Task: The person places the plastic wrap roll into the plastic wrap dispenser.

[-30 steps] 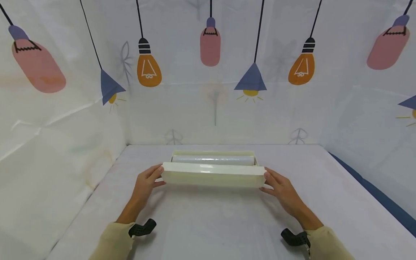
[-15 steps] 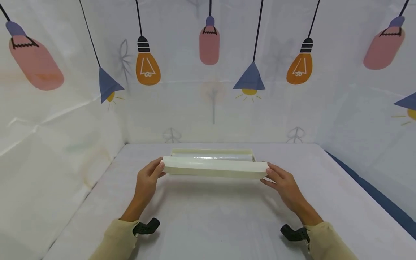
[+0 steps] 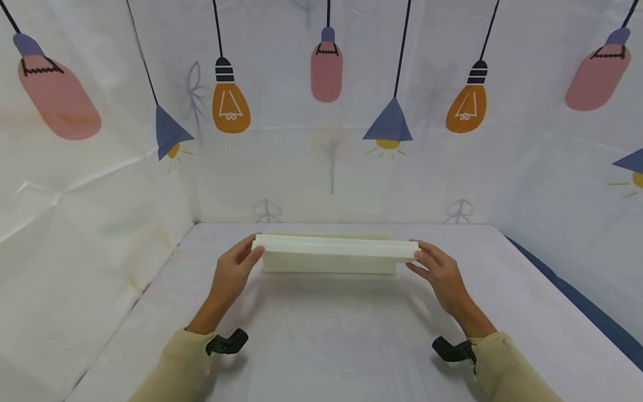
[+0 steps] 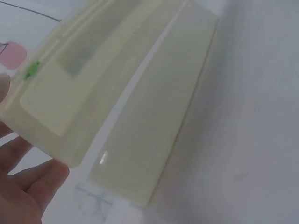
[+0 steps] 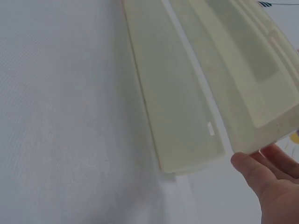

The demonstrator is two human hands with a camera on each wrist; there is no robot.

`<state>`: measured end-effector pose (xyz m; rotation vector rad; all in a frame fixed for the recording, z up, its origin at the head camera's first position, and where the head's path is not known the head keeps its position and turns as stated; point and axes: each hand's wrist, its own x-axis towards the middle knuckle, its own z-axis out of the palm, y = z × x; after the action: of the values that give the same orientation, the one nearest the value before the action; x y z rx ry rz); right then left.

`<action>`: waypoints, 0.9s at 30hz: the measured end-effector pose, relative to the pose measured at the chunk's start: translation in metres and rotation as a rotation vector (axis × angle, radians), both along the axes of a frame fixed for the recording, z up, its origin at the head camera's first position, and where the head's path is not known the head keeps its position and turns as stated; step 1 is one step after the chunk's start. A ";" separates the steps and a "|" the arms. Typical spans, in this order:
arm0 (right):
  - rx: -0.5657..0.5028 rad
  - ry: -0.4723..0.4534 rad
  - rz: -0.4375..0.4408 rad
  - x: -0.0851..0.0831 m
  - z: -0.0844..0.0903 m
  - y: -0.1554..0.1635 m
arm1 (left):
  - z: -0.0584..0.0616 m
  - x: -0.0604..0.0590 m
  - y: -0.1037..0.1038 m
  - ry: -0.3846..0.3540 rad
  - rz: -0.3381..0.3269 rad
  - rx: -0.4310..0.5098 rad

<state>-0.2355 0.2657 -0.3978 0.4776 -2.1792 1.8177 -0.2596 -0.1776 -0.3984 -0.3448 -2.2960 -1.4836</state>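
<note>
I held the hinged lid (image 3: pixel 334 247) of a cream plastic cling-film dispenser (image 3: pixel 329 263) by its two ends, with the box lying crosswise between my hands on the white table cover (image 3: pixel 326 346). My left hand (image 3: pixel 232 273) pinched the left end of the lid between thumb and curled fingers, and my right hand (image 3: pixel 438 272) pinched the right end the same way. Judged from the head view, the closing was nearly complete: the lid lay almost flat over the base, the roll inside was no longer visible, and what remained was to press the lid fully down onto the base. The head view did not show whether a gap remained. The left wrist view showed the lid (image 4: pixel 93 84) raised clear of the base front (image 4: pixel 154 121), with a small green tab (image 4: pixel 32 70) near my fingertips (image 4: pixel 35 186). The right wrist view confirmed the gap at the other end, where the lid corner (image 5: pixel 261 93) stood above the base wall (image 5: pixel 173 107), just beside my fingers (image 5: pixel 266 177).
</note>
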 end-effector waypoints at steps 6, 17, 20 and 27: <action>-0.041 0.054 0.020 -0.007 0.007 0.000 | 0.008 -0.006 0.001 -0.017 -0.005 0.002; -0.048 0.044 0.042 -0.015 0.014 -0.001 | 0.014 -0.012 0.001 -0.038 -0.039 0.036; -0.019 0.028 0.037 -0.016 0.015 0.000 | 0.012 -0.014 0.001 -0.045 -0.067 0.057; 0.041 0.001 0.029 -0.016 0.015 0.003 | 0.012 -0.018 0.002 -0.037 -0.132 0.090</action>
<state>-0.2514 0.2683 -0.3825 0.5209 -2.2240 1.7902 -0.2777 -0.1759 -0.3862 -0.4544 -2.2637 -1.6646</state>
